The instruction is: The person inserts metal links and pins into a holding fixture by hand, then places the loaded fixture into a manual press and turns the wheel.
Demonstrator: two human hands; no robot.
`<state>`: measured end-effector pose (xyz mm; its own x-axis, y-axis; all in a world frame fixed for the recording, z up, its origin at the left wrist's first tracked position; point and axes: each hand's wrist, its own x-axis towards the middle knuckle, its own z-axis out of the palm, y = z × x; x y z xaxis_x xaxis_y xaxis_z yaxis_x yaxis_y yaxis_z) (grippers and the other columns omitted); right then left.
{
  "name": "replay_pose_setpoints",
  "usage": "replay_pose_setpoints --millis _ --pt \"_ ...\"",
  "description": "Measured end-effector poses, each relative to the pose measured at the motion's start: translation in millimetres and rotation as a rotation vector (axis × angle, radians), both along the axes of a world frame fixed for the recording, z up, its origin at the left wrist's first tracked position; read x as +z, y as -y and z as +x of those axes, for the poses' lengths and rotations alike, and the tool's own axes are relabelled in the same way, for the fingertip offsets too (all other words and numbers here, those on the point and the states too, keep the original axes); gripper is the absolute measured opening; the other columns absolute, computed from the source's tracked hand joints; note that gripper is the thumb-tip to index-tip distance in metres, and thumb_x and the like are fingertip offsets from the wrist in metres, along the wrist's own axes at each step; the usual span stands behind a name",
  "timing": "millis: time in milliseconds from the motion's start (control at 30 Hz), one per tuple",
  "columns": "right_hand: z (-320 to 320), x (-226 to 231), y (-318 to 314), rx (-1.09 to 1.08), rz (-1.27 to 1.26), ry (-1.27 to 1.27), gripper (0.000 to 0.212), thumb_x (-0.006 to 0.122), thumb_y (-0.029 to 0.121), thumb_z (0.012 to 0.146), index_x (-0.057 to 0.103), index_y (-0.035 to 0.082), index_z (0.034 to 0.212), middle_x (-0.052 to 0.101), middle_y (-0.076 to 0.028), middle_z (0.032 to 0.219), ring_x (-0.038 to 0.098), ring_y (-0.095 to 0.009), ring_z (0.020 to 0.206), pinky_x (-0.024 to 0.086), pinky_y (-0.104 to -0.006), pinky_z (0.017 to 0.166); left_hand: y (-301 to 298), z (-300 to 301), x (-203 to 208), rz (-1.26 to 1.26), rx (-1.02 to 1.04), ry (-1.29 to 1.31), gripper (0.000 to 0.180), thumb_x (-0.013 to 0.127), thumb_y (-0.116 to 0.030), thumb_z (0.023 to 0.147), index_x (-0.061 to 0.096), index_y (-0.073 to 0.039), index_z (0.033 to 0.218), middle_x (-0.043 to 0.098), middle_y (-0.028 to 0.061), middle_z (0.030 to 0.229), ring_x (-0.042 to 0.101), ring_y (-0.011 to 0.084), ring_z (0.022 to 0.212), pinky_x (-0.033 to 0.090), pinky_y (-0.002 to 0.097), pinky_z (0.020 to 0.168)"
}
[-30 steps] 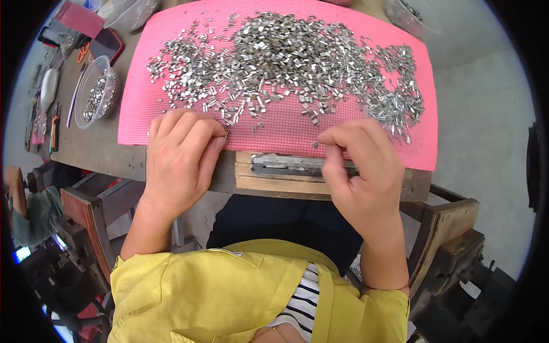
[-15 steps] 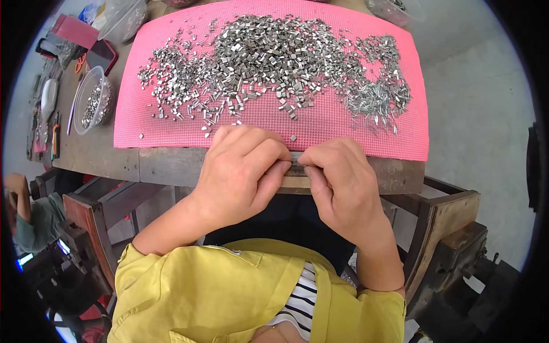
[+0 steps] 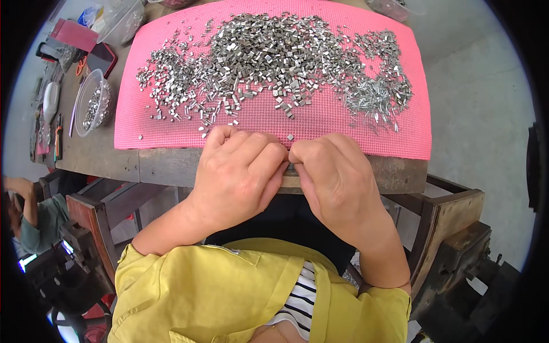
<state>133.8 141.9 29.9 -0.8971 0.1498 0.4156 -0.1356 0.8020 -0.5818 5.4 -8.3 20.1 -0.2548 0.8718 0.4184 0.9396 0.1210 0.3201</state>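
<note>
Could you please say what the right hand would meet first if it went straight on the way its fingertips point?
Most likely the left hand: the right hand points towards it, very close, though depth leaves unclear whether they already touch.

Metal pieces (image 3: 269, 54) on mat (image 3: 168, 134), tub (image 3: 91, 82) to its left

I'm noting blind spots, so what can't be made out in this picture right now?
Head view: anything between the left hand and right hand, hidden by them.
Head view: lower layers of the metal pile, covered by pieces on top.
Head view: part of the clear tub at upper right, cut off by the top edge.
</note>
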Motion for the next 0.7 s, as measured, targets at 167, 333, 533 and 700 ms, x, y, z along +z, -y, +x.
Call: replay_pose_setpoints --millis 167,333,533,700 --pt "-0.9 3.6 -4.9 0.047 0.044 0.082 0.029 0.068 -0.009 0.081 0.058 0.004 0.105 0.059 -0.014 0.090 0.059 -0.037 0.083 0.047 -0.0479 0.075 -3.4 5.6 -9.0 -0.001 0.015 -0.079 0.014 0.069 -0.021 0.080 0.062 -0.014 0.090 0.057 0.0025 0.083 0.060 0.0196 0.077 0.042 0.0384 0.081" --pt "18.7 -2.5 -12.1 0.021 0.166 0.080 0.021 0.065 -0.005 0.085 0.056 0.004 0.102 0.060 -0.015 0.090 0.059 -0.038 0.081 0.045 -0.0498 0.072 -12.3 17.8 -18.0 0.036 0.005 -0.009 0.018 0.070 -0.022 0.076 0.060 -0.012 0.087 0.056 0.0018 0.080 0.060 0.0194 0.076 0.043 0.0364 0.078" --pt "20.3 -3.7 -8.3 0.043 0.220 0.044 0.024 0.066 -0.012 0.082 0.049 0.001 0.093 0.050 -0.018 0.085 0.052 -0.040 0.078 0.040 -0.0477 0.069 -15.0 23.1 -34.4 0.171 0.010 -0.081 0.013 0.062 -0.019 0.081 0.062 -0.009 0.090 0.058 0.0026 0.082 0.062 0.0197 0.079 0.045 0.0368 0.080" --pt "22.9 -8.0 -8.8 -0.011 0.251 0.026 0.025 0.066 -0.012 0.081 0.047 0.001 0.090 0.050 -0.018 0.084 0.052 -0.040 0.078 0.041 -0.0481 0.070 -13.6 22.9 -42.1 0.327 0.001 0.127 0.012 0.071 -0.021 0.085 0.065 -0.011 0.089 0.059 0.0034 0.084 0.062 0.0235 0.084 0.043 0.0388 0.081"
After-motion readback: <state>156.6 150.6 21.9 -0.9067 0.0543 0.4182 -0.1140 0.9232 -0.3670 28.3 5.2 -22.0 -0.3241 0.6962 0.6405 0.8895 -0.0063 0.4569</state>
